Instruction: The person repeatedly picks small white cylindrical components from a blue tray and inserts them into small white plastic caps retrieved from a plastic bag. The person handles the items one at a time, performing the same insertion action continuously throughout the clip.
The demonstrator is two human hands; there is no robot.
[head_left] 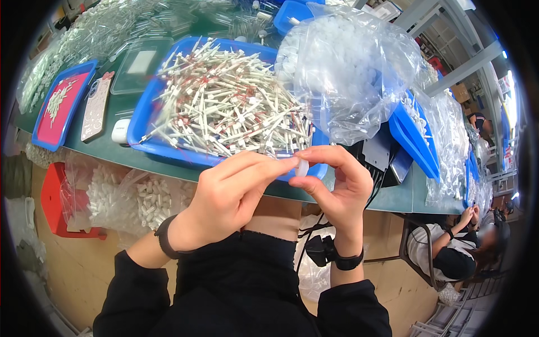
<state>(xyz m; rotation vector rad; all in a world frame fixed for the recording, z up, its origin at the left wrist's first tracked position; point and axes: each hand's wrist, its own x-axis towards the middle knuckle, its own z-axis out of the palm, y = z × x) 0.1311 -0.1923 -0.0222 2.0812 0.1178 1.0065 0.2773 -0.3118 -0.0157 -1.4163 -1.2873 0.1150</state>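
Observation:
A small whitish, translucent round cap (302,167) is pinched between the thumb and forefinger of my right hand (343,182). My left hand (222,188) comes in from the other side, its fingers pressed together and their tips touching the cap's left side. Whatever those left fingertips hold, if anything, is hidden. Both hands meet just over the front edge of a blue tray (147,147). Heaped in that tray are many thin white sticks (230,106) with red wires among them.
A clear bag of white caps (353,73) stands right of the tray. To the left lie a phone (96,106), a white case (120,131) and a small blue tray with a pink bottom (53,126). Bagged white tubes (151,202) sit below the table. A co-worker (449,247) sits far right.

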